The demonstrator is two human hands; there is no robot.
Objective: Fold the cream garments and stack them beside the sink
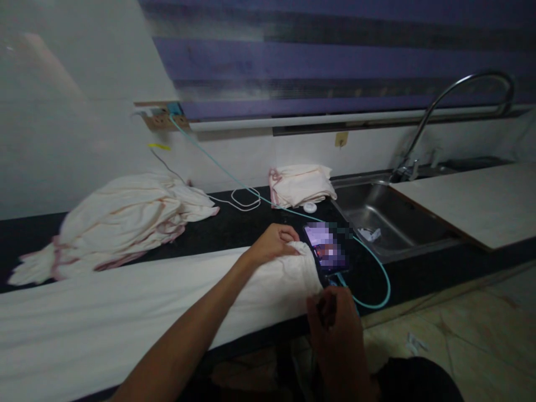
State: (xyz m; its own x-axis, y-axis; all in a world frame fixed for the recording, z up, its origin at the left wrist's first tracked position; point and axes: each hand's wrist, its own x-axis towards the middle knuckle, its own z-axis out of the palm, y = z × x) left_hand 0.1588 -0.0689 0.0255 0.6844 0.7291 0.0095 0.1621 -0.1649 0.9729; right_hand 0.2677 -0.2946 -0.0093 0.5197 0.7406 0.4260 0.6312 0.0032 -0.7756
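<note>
A: Left hand (274,243) status?
B: Palm down on the far corner of the long cloth (125,312), fingers curled, gripping the fabric.
A: Right hand (335,329)?
B: Pinched shut on the near corner of the same cloth, at the worktop (234,226) front edge.
A: Cloth position?
B: Spread flat along the worktop, running left from both hands.
A: Surroundings?
B: Phone (326,248) just beside the left hand, teal cable (377,268) plugged in. Crumpled pile (121,223) back left, folded stack (299,184) near the sink (385,218).
</note>
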